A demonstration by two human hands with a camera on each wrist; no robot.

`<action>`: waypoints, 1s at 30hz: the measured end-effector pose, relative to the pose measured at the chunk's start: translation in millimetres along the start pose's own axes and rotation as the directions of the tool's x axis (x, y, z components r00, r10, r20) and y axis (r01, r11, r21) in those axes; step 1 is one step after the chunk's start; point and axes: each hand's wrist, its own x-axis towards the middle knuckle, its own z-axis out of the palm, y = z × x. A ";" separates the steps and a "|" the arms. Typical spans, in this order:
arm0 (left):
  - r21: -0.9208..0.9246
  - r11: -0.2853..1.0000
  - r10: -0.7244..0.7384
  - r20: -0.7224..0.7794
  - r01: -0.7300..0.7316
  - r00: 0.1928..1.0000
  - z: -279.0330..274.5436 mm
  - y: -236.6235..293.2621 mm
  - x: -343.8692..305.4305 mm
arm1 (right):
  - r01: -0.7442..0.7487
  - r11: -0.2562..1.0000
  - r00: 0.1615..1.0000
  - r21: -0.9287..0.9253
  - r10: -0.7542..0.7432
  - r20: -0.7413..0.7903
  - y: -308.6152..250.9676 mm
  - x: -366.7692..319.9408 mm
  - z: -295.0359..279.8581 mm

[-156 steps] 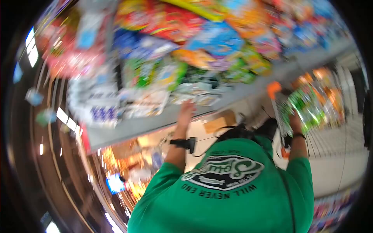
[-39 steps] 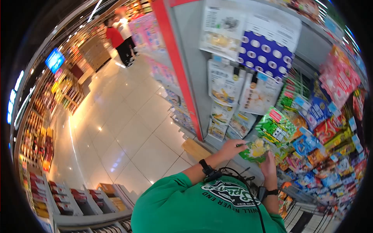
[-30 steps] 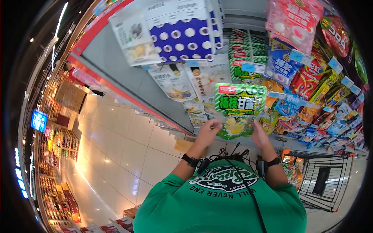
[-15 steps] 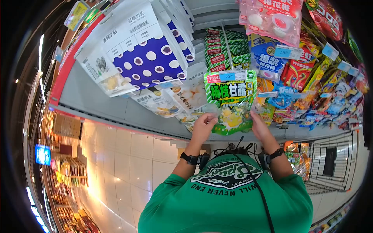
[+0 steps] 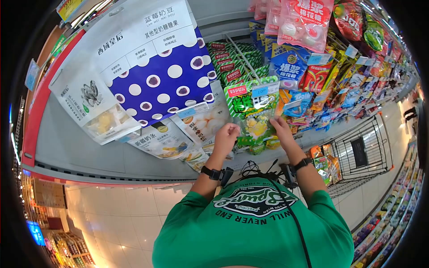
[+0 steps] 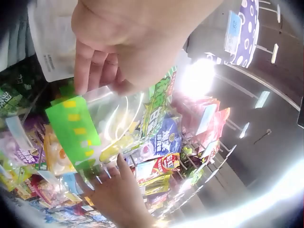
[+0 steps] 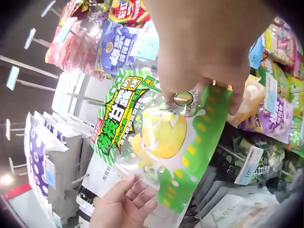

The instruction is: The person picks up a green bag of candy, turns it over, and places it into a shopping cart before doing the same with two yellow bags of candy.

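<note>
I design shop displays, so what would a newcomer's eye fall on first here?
Probably the big white pouch with its purple, white-dotted panel, upper left in the head view. Next, the shiny green plastic bag near the centre, held at its edges by the left hand and right hand, then the bright green T-shirt across the bottom.

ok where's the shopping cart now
The shopping cart is at the right of the head view, beyond the right hand, below the hanging snack bags.

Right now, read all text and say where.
"WILL NEVER END": green shirt
"PRECIOUS": same shirt
"西域皇后": dotted bag
"蓝莓奶豆 LAN MEI NAI DOU": dotted bag
"其他型奶糖糖果": dotted bag
"杨枝甘露": green pouch
"新疆奶条": pale bag
"爆浆棉花糖": pink bag, blue bag
"10": price tag
Other print: mostly too small or blurred.
</note>
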 end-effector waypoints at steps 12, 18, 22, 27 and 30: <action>0.343 0.931 0.176 -0.132 -0.122 0.976 0.3 16.3 36.6 | 0.195 0.945 0.972 -0.263 -0.221 -0.075 26.0 81.6 15.4; 0.409 0.904 0.240 -0.236 -0.128 0.942 -1.0 -8.7 59.9 | 0.258 0.897 0.966 -0.358 -0.250 0.070 34.2 91.1 5.3; 0.425 0.904 0.177 -0.250 -0.056 0.952 3.7 -4.6 50.8 | 0.419 0.833 0.907 -0.361 -0.405 0.119 21.1 59.7 13.3; 0.491 0.871 0.123 -0.269 0.026 0.955 16.6 -11.2 34.6 | 0.407 0.786 0.909 -0.465 -0.397 0.126 28.2 70.7 13.1; 0.438 0.898 0.090 -0.299 0.052 0.950 25.5 -17.4 38.1 | 0.387 0.757 0.919 -0.527 -0.365 0.151 27.0 79.6 16.4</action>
